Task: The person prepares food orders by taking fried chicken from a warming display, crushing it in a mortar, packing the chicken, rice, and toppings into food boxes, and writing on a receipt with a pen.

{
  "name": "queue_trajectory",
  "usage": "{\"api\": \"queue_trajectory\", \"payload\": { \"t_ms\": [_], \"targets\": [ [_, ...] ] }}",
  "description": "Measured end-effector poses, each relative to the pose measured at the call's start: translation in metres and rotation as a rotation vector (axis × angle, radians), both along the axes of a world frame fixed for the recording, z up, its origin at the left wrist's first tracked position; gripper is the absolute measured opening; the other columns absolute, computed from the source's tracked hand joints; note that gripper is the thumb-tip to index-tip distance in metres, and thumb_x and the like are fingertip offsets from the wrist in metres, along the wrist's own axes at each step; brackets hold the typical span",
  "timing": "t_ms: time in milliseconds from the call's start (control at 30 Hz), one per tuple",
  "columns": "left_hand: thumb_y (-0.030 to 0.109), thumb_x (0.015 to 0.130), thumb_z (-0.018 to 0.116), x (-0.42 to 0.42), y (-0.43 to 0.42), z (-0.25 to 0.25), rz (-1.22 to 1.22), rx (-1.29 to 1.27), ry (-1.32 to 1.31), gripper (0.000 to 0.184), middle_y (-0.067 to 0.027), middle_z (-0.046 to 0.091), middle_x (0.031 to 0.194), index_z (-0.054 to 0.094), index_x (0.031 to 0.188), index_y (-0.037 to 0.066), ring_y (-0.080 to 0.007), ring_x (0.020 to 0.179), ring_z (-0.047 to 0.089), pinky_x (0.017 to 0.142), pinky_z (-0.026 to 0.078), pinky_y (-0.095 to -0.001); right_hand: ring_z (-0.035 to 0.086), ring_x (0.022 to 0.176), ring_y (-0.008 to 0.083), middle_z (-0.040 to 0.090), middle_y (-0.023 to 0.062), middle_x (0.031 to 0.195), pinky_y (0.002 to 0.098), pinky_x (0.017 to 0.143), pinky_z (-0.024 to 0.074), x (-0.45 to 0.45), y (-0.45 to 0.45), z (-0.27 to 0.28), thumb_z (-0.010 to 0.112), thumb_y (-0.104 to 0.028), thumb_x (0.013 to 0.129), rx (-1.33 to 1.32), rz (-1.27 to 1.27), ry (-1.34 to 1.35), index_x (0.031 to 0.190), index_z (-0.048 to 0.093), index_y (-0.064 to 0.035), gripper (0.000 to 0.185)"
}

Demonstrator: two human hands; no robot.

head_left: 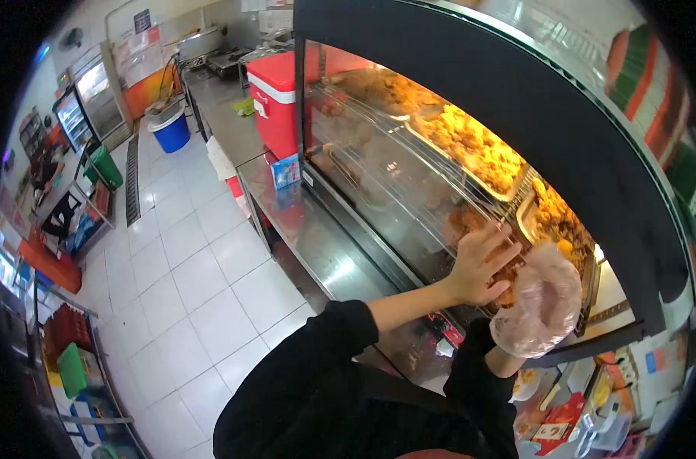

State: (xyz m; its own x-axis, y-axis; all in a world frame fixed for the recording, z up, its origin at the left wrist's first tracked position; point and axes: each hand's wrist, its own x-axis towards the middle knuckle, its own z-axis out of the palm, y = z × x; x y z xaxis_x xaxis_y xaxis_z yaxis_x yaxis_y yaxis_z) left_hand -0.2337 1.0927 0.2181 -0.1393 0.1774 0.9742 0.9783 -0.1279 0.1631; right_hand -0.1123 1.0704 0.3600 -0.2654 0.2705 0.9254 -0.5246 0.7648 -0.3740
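Note:
A heated display cabinet (478, 57) with a black frame and glass front stands before me. My bare left hand (479, 264) is open, fingers spread against or just in front of the lower glass (386, 203). Beside it, my right hand (539, 298) wears a loose clear plastic glove and reaches in at the cabinet's right side. The glove's folds hide its fingers, so any hold cannot be made out. Golden fried pieces (470, 149) fill one lit tray, and more fried pieces (556, 218) lie in the tray beyond my gloved hand. Browned pieces (464, 222) show lower down, behind the glass.
A steel counter (309, 237) runs below the cabinet, with a small blue box (285, 171) on it. Left of the cabinet stands a red cooler (273, 103). A blue bucket (170, 134) is on the tiled floor (195, 283). Red packaging (560, 424) lies at lower right.

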Motion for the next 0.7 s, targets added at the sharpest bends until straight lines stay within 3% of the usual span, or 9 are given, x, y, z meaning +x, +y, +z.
{"api": "queue_trajectory", "payload": {
  "t_ms": [33, 100, 133, 200, 333, 433, 533, 633, 700],
  "targets": [
    [0.035, 0.082, 0.053, -0.014, -0.004, 0.002, 0.012, 0.012, 0.002, 0.066, -0.0237, 0.025, 0.146, 0.036, 0.140, 0.008, -0.0435, 0.136, 0.018, 0.107, 0.013, -0.0543, 0.058, 0.089, 0.0259, 0.062, 0.0161, 0.095, 0.0385, 0.082, 0.0451, -0.006, -0.007, 0.013, 0.065, -0.005, 0.074, 0.012, 0.012, 0.002, 0.096, 0.060, 0.0033, 0.023],
    [0.035, 0.078, 0.058, -0.046, -0.020, 0.007, -0.017, 0.292, -0.039, 0.069, -0.0230, 0.024, 0.146, 0.037, 0.139, 0.009, -0.0426, 0.135, 0.020, 0.107, 0.013, -0.0555, 0.060, 0.085, 0.0289, 0.063, 0.0163, 0.092, 0.0392, 0.079, 0.0463, -0.019, -0.018, 0.030, 0.065, -0.004, 0.073, 0.445, 0.054, -0.120, 0.094, 0.062, 0.0018, 0.022],
    [0.035, 0.077, 0.060, -0.055, -0.026, 0.009, -0.027, 0.384, -0.051, 0.070, -0.0227, 0.024, 0.147, 0.037, 0.139, 0.010, -0.0422, 0.135, 0.021, 0.107, 0.013, -0.0559, 0.060, 0.085, 0.0289, 0.063, 0.0163, 0.092, 0.0392, 0.079, 0.0463, -0.021, -0.021, 0.027, 0.065, -0.004, 0.073, 0.447, 0.059, -0.120, 0.094, 0.062, 0.0018, 0.022],
    [0.038, 0.078, 0.058, -0.062, -0.035, 0.014, 0.361, -0.054, -0.247, 0.069, -0.0203, 0.022, 0.148, 0.038, 0.138, 0.011, -0.0402, 0.136, 0.020, 0.106, 0.011, -0.0581, 0.060, 0.082, 0.0312, 0.064, 0.0162, 0.090, 0.0401, 0.077, 0.0471, -0.023, -0.023, 0.017, 0.065, -0.005, 0.074, 0.488, -0.078, -0.192, 0.094, 0.063, 0.0003, 0.021],
    [0.045, 0.078, 0.055, -0.047, -0.006, -0.005, 0.349, 0.021, 0.022, 0.070, -0.0188, 0.016, 0.150, 0.038, 0.137, 0.011, -0.0378, 0.139, 0.012, 0.107, 0.007, -0.0585, 0.062, 0.083, 0.0314, 0.064, 0.0135, 0.095, 0.0387, 0.072, 0.0481, -0.006, -0.011, -0.005, 0.065, -0.009, 0.075, 0.443, -0.188, -0.239, 0.092, 0.065, -0.0037, 0.018],
    [0.055, 0.084, 0.047, -0.016, 0.012, -0.014, 0.356, -0.014, 0.011, 0.070, -0.0179, 0.016, 0.151, 0.036, 0.141, 0.016, -0.0373, 0.140, 0.006, 0.108, 0.001, -0.0580, 0.061, 0.082, 0.0320, 0.064, 0.0142, 0.095, 0.0391, 0.073, 0.0475, 0.008, -0.009, -0.013, 0.065, -0.009, 0.076, 0.341, -0.156, -0.331, 0.093, 0.066, -0.0026, 0.019],
    [0.053, 0.085, 0.047, 0.004, 0.024, -0.028, 0.177, -0.075, 0.057, 0.067, -0.0164, 0.018, 0.150, 0.037, 0.140, 0.016, -0.0363, 0.140, 0.009, 0.108, 0.000, -0.0558, 0.059, 0.083, 0.0309, 0.062, 0.0174, 0.093, 0.0385, 0.073, 0.0465, 0.014, -0.005, -0.013, 0.065, -0.006, 0.074, 0.434, -0.143, -0.342, 0.096, 0.063, 0.0030, 0.024],
    [0.032, 0.079, 0.057, -0.016, 0.006, -0.020, -0.070, 0.278, 0.171, 0.059, -0.0193, 0.022, 0.148, 0.045, 0.133, 0.013, -0.0358, 0.139, 0.016, 0.110, 0.002, -0.0537, 0.058, 0.081, 0.0313, 0.062, 0.0171, 0.093, 0.0384, 0.071, 0.0459, 0.018, 0.007, -0.023, 0.064, -0.007, 0.074, 0.445, -0.119, -0.348, 0.094, 0.063, 0.0030, 0.022],
    [0.028, 0.080, 0.055, -0.079, -0.032, -0.007, 0.218, 0.225, -0.034, 0.063, -0.0266, 0.019, 0.146, 0.037, 0.135, 0.004, -0.0382, 0.138, 0.013, 0.110, 0.002, -0.0525, 0.058, 0.079, 0.0310, 0.062, 0.0167, 0.092, 0.0382, 0.070, 0.0457, 0.026, 0.006, -0.041, 0.064, -0.007, 0.073, 0.369, -0.116, -0.337, 0.093, 0.063, 0.0030, 0.022]
  ]
}}
